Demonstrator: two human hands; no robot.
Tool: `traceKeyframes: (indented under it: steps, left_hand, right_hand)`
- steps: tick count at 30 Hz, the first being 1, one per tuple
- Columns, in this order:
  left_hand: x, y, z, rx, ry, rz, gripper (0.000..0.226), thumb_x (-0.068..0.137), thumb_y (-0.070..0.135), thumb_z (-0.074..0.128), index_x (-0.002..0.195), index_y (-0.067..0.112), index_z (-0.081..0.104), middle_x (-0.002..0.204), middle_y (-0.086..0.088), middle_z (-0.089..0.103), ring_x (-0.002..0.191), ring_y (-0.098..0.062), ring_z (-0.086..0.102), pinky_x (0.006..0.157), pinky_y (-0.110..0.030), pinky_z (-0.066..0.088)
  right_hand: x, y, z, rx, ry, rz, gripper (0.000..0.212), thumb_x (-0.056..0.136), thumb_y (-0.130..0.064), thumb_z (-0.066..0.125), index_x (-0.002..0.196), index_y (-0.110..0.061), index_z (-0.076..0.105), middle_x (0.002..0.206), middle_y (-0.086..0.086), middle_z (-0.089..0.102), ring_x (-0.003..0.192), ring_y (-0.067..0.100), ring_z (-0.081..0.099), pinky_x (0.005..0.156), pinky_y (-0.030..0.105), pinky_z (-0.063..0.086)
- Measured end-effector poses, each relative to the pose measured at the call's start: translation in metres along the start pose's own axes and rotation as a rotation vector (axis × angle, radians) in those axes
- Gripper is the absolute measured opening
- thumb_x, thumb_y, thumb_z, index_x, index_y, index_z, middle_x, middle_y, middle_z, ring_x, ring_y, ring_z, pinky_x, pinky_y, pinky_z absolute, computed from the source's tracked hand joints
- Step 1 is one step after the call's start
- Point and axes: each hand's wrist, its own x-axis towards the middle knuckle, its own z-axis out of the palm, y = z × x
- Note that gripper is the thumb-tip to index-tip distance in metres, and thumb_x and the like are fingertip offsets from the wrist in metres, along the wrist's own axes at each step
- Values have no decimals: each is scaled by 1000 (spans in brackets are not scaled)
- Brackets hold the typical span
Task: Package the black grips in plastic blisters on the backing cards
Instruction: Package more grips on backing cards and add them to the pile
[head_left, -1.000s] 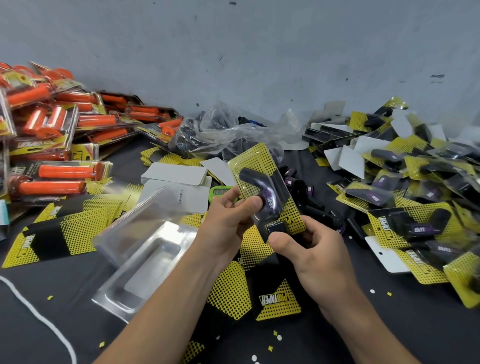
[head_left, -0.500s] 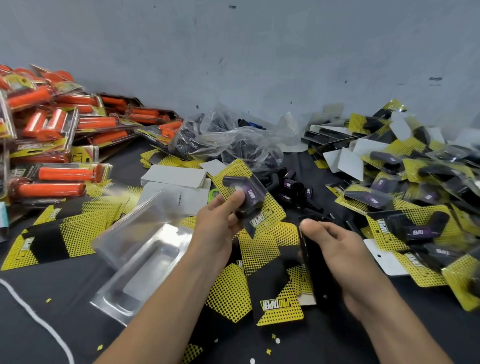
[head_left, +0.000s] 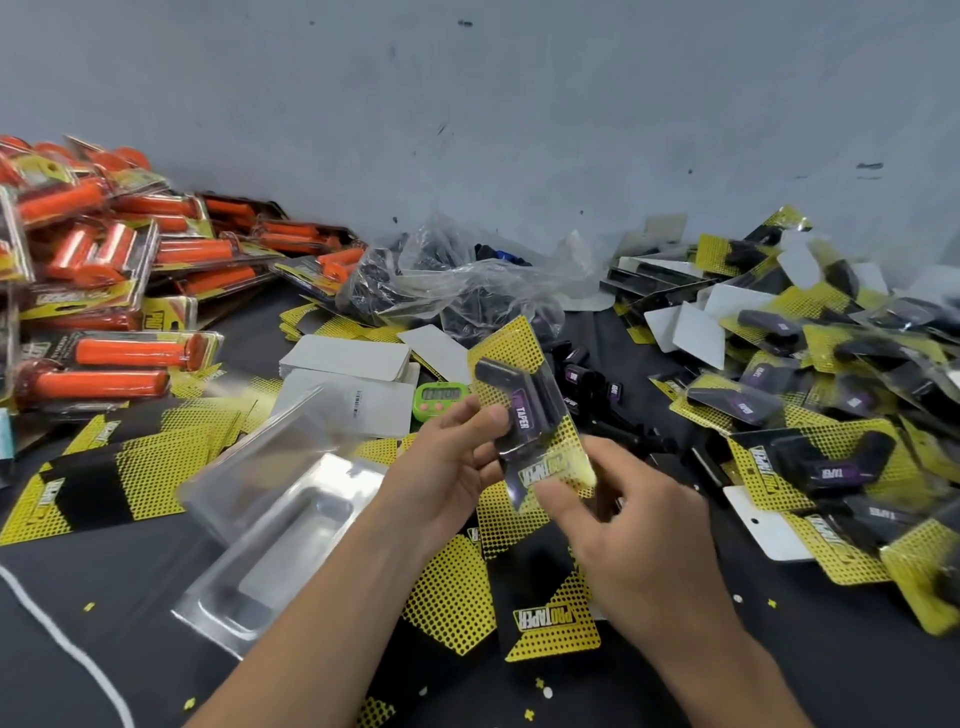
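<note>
Head view: a black grip (head_left: 506, 384) with a purple label sits under a clear blister (head_left: 540, 415) on a yellow dotted backing card (head_left: 511, 338), held up off the table at the middle of the frame and tilted to the left. The left hand (head_left: 447, 467) grips the backing card from its left edge, thumb (head_left: 493, 418) pressed on the blister front and fingers curled behind. The right hand (head_left: 639, 535) pinches the card's lower end between thumb and curled fingers.

Beneath the hands, loose printed cards (head_left: 550, 618) lie overlapped on the black table (head_left: 779, 649). Empty blister shells (head_left: 280, 499) lie just left of the left wrist. A green timer (head_left: 441, 397) and a stack of white cards (head_left: 348, 358) sit behind them. Loose black grips (head_left: 576, 374) and a crumpled plastic bag (head_left: 457, 280) lie farther back. Finished black packs (head_left: 810, 457) are heaped at right, and orange grip packs (head_left: 104, 358) at left.
</note>
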Motion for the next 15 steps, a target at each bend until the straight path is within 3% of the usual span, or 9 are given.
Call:
traceKeyframes:
  steps: [2,5,7,9,11,15]
  left_hand:
    - [-1,2,2,-30,-102,-25,50,69,11,91,116,9,72,107,-12,77,87,-20,77,72,-29,62]
    - [-2,4,2,3,-176,-15,79,58,17,100,126,5,62,113,-14,73,98,-26,73,85,-37,61]
    - [-2,6,1,4,-123,21,70,58,19,98,120,8,67,114,-14,71,102,-27,69,93,-44,57]
    - [0,10,-4,-71,-11,37,45,72,23,88,114,14,76,113,-9,73,100,-22,70,92,-39,57]
    - [2,13,-10,-165,97,39,21,86,21,76,104,12,82,108,-9,77,94,-19,74,81,-33,62]
    - [4,12,-15,-75,216,49,16,80,11,72,92,6,83,93,-13,79,74,-17,76,63,-26,62]
  right_hand:
    - [-1,-3,6,128,-99,59,6,92,-34,73,97,-33,70,75,-19,73,64,-2,68,55,8,46]
    - [0,-2,8,287,-149,186,12,96,-23,67,85,-22,69,59,-2,71,48,9,66,51,27,53]
    - [2,3,5,282,-128,222,23,94,-22,68,72,-16,66,50,1,65,41,10,58,46,29,48]
    - [2,8,3,334,-64,250,29,89,-23,71,65,-11,60,46,2,57,39,14,47,41,33,39]
    - [2,12,0,435,29,270,29,86,-26,76,66,-10,62,47,-1,53,40,13,40,42,30,33]
    - [3,15,-2,514,169,256,20,93,-30,75,77,-18,72,53,4,61,43,22,45,42,36,42]
